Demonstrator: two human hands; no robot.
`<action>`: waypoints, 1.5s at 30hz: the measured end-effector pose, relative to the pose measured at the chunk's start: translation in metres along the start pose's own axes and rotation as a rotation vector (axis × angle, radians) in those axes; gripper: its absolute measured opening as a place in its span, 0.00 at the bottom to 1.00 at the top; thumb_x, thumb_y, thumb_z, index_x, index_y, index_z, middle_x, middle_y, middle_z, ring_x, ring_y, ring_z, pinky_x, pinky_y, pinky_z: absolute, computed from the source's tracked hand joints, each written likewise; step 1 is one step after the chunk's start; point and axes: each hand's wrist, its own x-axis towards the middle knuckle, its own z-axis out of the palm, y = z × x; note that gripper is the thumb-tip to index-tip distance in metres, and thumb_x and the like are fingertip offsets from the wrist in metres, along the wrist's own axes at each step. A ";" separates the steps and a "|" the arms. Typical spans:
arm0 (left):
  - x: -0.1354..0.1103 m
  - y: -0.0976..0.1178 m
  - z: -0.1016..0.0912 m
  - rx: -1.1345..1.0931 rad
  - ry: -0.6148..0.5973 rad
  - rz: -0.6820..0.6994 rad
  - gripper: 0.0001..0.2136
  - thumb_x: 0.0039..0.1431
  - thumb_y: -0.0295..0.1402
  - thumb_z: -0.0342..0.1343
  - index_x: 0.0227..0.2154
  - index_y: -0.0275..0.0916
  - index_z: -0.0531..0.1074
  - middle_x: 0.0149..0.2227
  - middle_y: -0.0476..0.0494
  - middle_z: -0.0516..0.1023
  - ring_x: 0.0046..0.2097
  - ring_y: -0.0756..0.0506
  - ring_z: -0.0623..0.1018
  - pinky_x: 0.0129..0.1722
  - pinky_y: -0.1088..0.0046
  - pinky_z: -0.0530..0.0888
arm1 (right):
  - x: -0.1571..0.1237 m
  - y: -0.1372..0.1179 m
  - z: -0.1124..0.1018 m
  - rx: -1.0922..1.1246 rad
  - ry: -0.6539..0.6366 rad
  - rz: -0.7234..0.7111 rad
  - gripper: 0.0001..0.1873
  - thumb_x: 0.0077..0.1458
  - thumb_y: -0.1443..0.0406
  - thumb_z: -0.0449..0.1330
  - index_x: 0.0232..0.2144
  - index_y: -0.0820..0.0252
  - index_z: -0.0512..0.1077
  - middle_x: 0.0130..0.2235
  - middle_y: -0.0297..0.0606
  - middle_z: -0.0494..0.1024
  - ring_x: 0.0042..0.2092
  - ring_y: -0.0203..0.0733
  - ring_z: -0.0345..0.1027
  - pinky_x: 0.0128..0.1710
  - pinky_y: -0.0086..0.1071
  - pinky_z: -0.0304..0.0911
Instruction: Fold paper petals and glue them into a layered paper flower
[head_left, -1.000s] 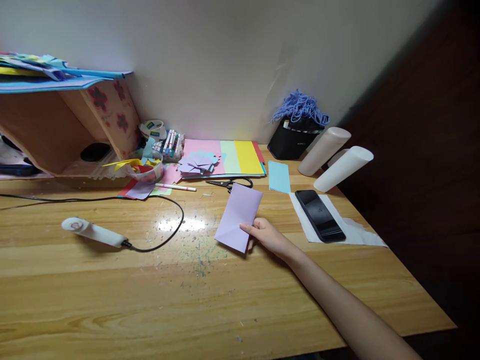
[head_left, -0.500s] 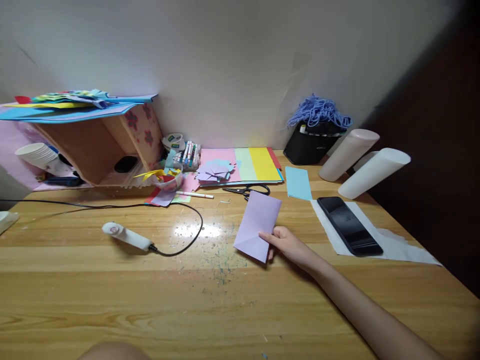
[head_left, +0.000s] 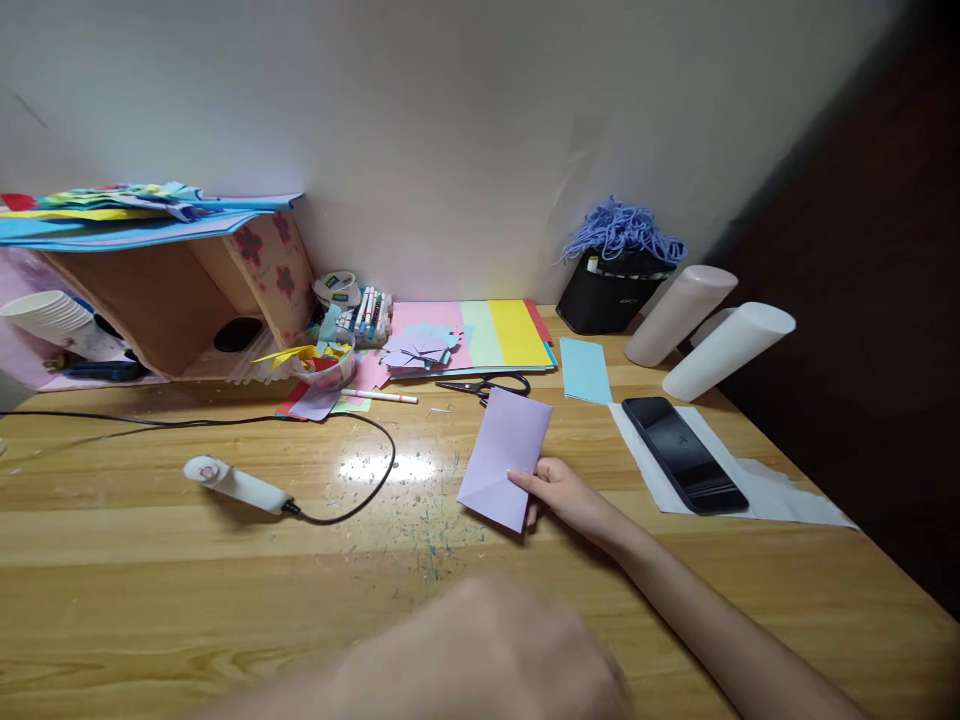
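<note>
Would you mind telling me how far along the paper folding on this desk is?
Done: a heap of small lilac pieces lies on the coloured sheets. In hand: the right hand pinches the lilac sheet, already creased near its lower end; the left hand is too blurred to judge. Seemingly left: the light blue sheet lies flat, untouched.

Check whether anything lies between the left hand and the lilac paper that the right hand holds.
Nothing visible does. The left hand, blurred at the near edge, is separated from the lilac paper only by bare, speckled table. The right hand pinches the paper's near corner.
</note>
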 end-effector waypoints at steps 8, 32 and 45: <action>0.032 -0.079 -0.043 -0.308 0.548 -0.654 0.14 0.49 0.43 0.55 0.22 0.34 0.70 0.21 0.44 0.75 0.24 0.49 0.74 0.23 0.77 0.67 | 0.008 0.004 0.007 0.195 0.280 -0.098 0.21 0.42 0.51 0.61 0.22 0.66 0.69 0.20 0.38 0.74 0.19 0.34 0.66 0.20 0.27 0.61; 0.061 -0.094 -0.015 -0.622 0.374 -0.664 0.15 0.50 0.40 0.53 0.16 0.34 0.66 0.12 0.54 0.60 0.16 0.55 0.59 0.18 0.79 0.56 | 0.006 -0.009 -0.024 0.140 0.468 -0.199 0.20 0.43 0.51 0.61 0.27 0.64 0.72 0.25 0.39 0.76 0.29 0.39 0.71 0.33 0.31 0.67; 0.057 -0.093 0.000 -0.572 0.441 -0.541 0.14 0.52 0.38 0.51 0.16 0.35 0.64 0.15 0.53 0.63 0.19 0.55 0.60 0.21 0.79 0.58 | -0.004 -0.006 0.014 0.012 0.175 -0.111 0.14 0.45 0.59 0.60 0.30 0.66 0.74 0.30 0.42 0.77 0.26 0.33 0.66 0.26 0.27 0.60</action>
